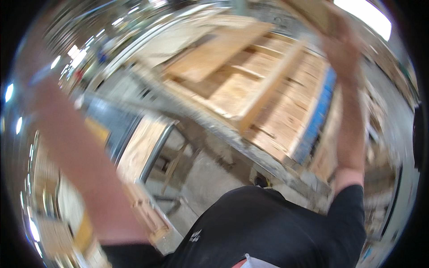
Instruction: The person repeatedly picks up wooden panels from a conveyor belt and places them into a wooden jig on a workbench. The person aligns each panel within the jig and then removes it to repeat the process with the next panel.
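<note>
My right hand (343,50) is raised at the upper right, its fingers closed on the end of a wooden board (313,14) that runs out of view at the top. My left hand (35,60) is lifted to the far left rim. It is smeared by motion, so its fingers cannot be made out. Between the arms, a wooden frame (268,94) with crosspieces lies on a worn workbench (210,127). A plywood panel (219,49) rests over the left part of that frame. Blue colouring (318,114) runs along the right side.
Left of the bench stands a metal-edged stand (154,152) with wood on it. Stacked boards (44,178) are at the far left. Below shows a concrete floor (208,172). More lumber (377,134) lies to the right. The picture is blurred.
</note>
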Demonstrator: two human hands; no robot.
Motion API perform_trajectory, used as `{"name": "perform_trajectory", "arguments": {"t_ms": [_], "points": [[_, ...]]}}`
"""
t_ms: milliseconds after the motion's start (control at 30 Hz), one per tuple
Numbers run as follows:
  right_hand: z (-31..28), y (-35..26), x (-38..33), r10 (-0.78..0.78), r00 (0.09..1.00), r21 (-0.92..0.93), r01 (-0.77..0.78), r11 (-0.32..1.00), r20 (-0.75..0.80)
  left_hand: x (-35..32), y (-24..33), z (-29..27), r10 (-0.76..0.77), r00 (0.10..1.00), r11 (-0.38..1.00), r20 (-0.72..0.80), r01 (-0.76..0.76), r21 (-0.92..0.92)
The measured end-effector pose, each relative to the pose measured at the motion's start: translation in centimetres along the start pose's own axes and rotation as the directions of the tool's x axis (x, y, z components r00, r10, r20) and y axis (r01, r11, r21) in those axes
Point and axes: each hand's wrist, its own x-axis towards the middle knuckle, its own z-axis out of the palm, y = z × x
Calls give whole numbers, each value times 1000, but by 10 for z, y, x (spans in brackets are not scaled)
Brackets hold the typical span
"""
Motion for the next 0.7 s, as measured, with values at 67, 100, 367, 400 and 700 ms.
{"name": "perform_trajectory", "arguments": {"t_ms": [67,100,367,400,700], "points": [[-32,63,-20,-159,987,-85,156,984,-32,-35,4,23,-142,983,976,-118,119,-183],[-58,102,-28,-260,965,-193,251,948,-21,-49,-37,43,-282,949,899,-139,211,-383],[21,66,-111,597,801,996,-13,92,-45,-212,-103,134,-680,715,417,-162,195,-888],[68,16,-124,575,814,995,-40,-93,86,-234,-108,128,-653,747,438,-127,235,-868],[90,38,-196,956,34,900,-350,-261,291,-376,-183,89,-563,766,782,310,615,-102]]}}
